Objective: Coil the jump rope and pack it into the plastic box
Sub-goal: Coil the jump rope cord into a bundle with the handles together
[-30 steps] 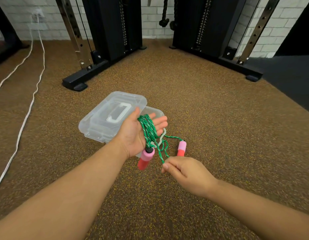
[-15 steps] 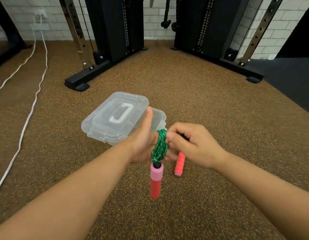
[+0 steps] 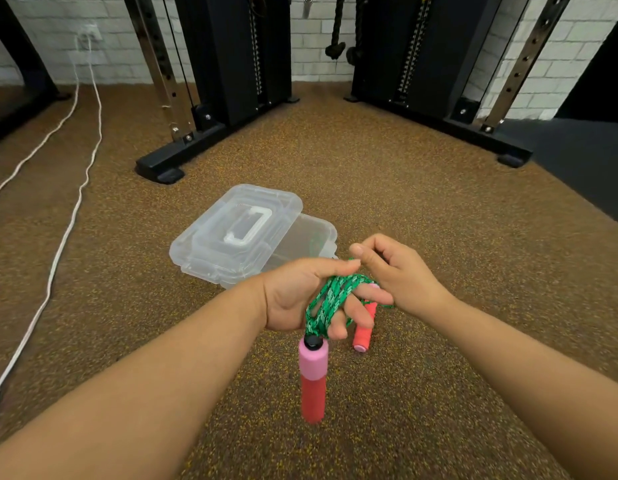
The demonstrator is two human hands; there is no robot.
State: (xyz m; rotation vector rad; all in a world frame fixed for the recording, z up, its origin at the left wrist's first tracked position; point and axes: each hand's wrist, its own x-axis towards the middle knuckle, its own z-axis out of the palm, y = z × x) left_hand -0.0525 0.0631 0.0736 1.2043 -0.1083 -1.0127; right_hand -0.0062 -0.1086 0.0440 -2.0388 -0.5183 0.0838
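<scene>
The green jump rope [image 3: 330, 299] is wound in several loops around the fingers of my left hand [image 3: 300, 299]. One pink-and-red handle [image 3: 312, 375] hangs straight down below that hand. The second handle [image 3: 364, 332] dangles lower, behind my left fingers. My right hand [image 3: 392, 271] pinches the rope's free strand right beside the coil, its fingers curled. The clear plastic box [image 3: 318, 237] sits on the floor just beyond my hands, with its lid [image 3: 238, 233] lying askew across its left part.
Brown speckled rubber flooring lies all around. Two black cable-machine bases [image 3: 162, 168] [image 3: 501, 150] stand behind the box, left and right. White cords [image 3: 68, 230] trail across the floor at the left. A dark mat [image 3: 584, 161] lies at the far right.
My left hand has turned palm-down with the rope looped tighter around its fingers. My right hand carried the strand up and over the coil. The hanging handle now dangles lower and closer to me.
</scene>
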